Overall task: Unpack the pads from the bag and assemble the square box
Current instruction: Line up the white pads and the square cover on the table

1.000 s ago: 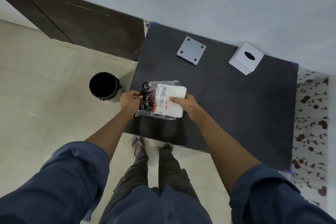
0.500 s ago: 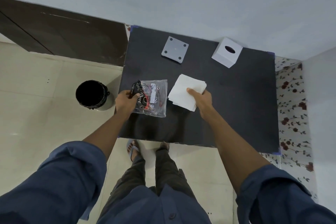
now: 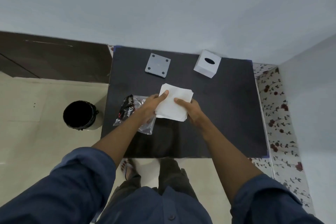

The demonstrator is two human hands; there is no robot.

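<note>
A stack of white square pads (image 3: 175, 100) is held over the middle of the black table (image 3: 227, 114). My left hand (image 3: 152, 104) grips its left edge, thumb on top. My right hand (image 3: 190, 110) grips its near right corner. The clear plastic bag with black and red print (image 3: 130, 111) lies flat on the table under my left wrist, partly hidden by it. At the back stand the white square box top with an oval hole (image 3: 207, 63) and the grey square base plate with four holes (image 3: 157, 65).
A black-lined waste bin (image 3: 80, 114) stands on the tiled floor left of the table. A wall runs behind the table, and a flowered surface (image 3: 276, 114) borders its right edge. My feet are at the table's near edge.
My right hand pulled the pad stack out of the bag and to the right. My left hand let go of the bag, now lying on the table, and took the stack's left edge.
</note>
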